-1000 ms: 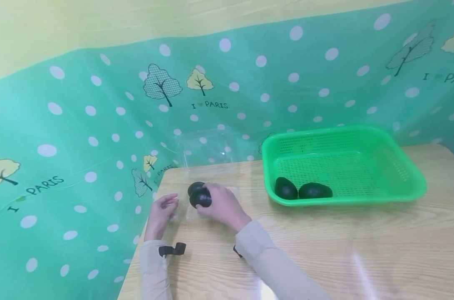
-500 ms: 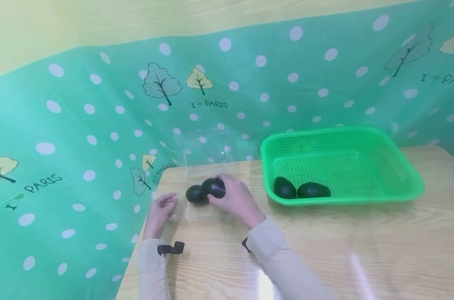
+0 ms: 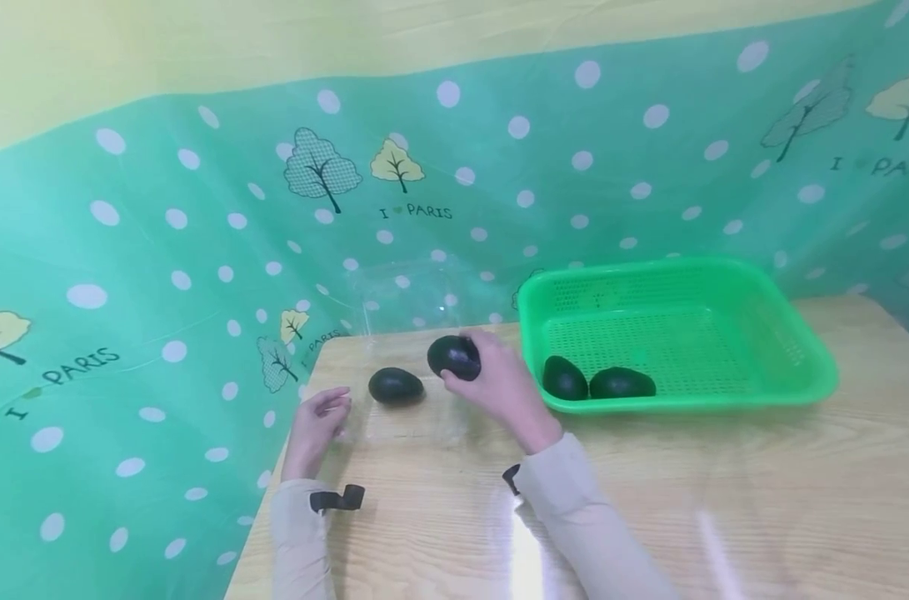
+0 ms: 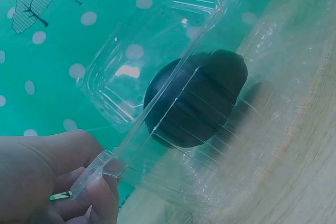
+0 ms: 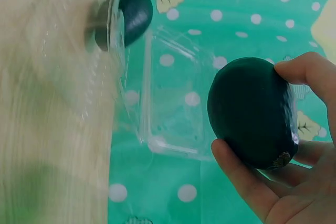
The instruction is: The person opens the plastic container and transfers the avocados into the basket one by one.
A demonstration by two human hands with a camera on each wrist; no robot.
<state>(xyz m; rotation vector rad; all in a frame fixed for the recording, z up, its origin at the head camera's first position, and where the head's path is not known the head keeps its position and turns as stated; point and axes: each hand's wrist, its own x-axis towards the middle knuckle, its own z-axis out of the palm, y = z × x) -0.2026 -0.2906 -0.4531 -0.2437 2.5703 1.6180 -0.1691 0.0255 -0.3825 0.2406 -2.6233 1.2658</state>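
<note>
A dark avocado (image 3: 452, 357) is held up in my right hand (image 3: 502, 383), its fingers and thumb around the fruit's sides. The right wrist view shows its stem end facing the palm side. To the left, another dark avocado (image 3: 396, 387) lies in a clear plastic clamshell container (image 4: 173, 177). The container's hinged lid (image 4: 113, 77) stands raised at the back. My left hand (image 3: 317, 433) pinches the near-left rim of the container, as the left wrist view shows.
A green perforated basket (image 3: 694, 403) stands on the wooden table (image 3: 649, 500) to the right. Inside it, along the front left, lie two dark avocados (image 3: 563, 379). A green dotted cloth (image 3: 199, 250) hangs behind the table and down its left side.
My right hand has carried its avocado right and upward, away from the avocado in the container. The left hand has stayed at the container's rim.
</note>
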